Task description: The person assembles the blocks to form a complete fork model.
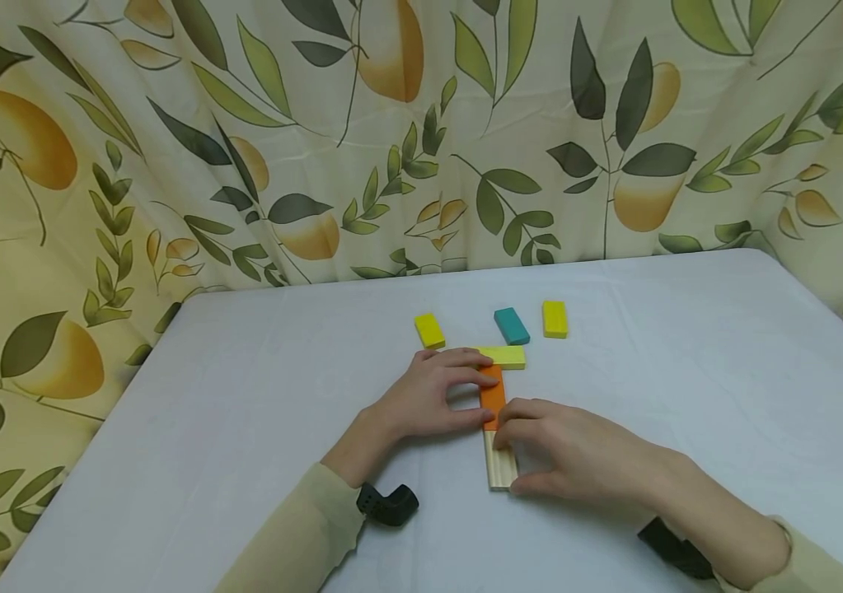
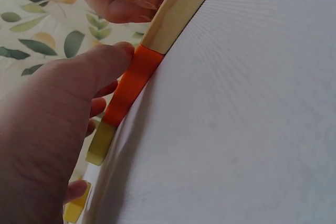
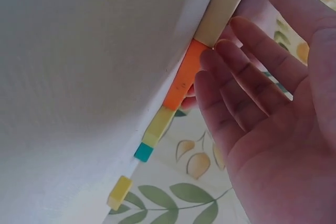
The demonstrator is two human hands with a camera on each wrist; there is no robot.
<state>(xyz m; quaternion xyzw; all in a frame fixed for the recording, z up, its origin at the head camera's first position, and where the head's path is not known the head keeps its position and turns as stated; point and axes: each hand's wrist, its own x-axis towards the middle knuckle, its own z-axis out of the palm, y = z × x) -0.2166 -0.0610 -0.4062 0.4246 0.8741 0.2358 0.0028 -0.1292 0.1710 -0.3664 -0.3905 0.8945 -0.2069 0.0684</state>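
Note:
A line of small blocks lies on the white tabletop. A plain wooden block (image 1: pixel 501 463) is nearest, an orange block (image 1: pixel 493 394) adjoins its far end, and a pale yellow block (image 1: pixel 504 357) lies crosswise beyond. My left hand (image 1: pixel 432 395) is beside the line, its thumb and a fingertip touching the orange block and another finger reaching the pale yellow block. From the other side, my right hand (image 1: pixel 577 449) touches the wooden block with fingertips and thumb, near the orange joint and near end. In the right wrist view its fingers look relaxed and nearly straight.
Beyond the line lie a yellow block (image 1: pixel 430 331) at left, a teal block (image 1: pixel 512 327), and another yellow block (image 1: pixel 554 319) at right. The white-covered table (image 1: pixel 243 412) ends at a patterned curtain (image 1: pixel 421 165). Both wrists wear black bands.

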